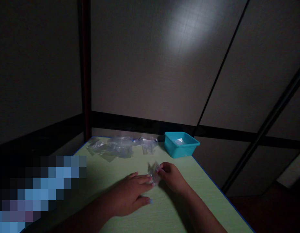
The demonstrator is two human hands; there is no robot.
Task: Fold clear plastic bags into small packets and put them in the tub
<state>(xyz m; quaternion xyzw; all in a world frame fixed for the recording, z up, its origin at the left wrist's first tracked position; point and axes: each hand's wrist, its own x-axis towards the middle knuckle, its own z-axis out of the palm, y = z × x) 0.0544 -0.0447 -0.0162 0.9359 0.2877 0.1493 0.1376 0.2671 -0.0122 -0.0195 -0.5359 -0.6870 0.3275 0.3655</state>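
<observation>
A small clear plastic bag (155,176) is between my two hands, just above or on the pale green table (140,216). My right hand (172,176) pinches the bag's right side between thumb and fingers. Flat and palm down, my left hand (132,192) has its fingers stretched out, with the fingertips touching the bag's left edge. Whatever the bag might contain is too small and dim to make out.
Several clear plastic bags (119,147) lie in a loose pile at the table's far left, and more bags (148,145) lie beside them. A turquoise plastic basin (180,150) with something whitish inside stands at the far right. Dark panelled walls (140,81) rise behind the table.
</observation>
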